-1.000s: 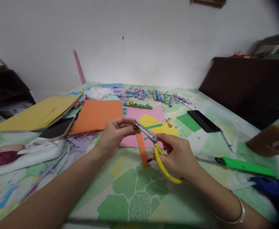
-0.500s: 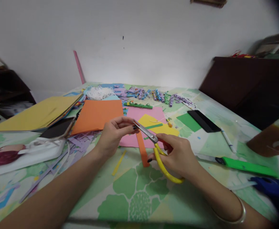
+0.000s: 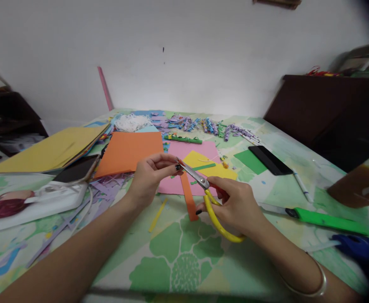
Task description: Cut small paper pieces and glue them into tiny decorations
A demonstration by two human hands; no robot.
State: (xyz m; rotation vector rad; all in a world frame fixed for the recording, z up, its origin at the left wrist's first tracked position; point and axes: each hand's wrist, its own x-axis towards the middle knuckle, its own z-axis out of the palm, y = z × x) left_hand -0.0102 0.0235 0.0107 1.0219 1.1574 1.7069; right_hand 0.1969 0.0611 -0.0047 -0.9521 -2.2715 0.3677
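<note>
A left hand (image 3: 151, 176) pinched the top of an orange strip (image 3: 187, 195) hanging above the table (image 3: 178, 261). The right hand (image 3: 235, 206) gripped yellow scissors (image 3: 208, 198), blades nearly closed beside the pinching fingertips, which risked being nicked.

Almost nothing moved: the scissors (image 3: 200, 185) closed a tiny bit more on the top of the orange strip (image 3: 188, 195).

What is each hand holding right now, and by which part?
The right hand holds the scissors by their yellow handles. The left hand pinches the top end of the orange paper strip.
</note>
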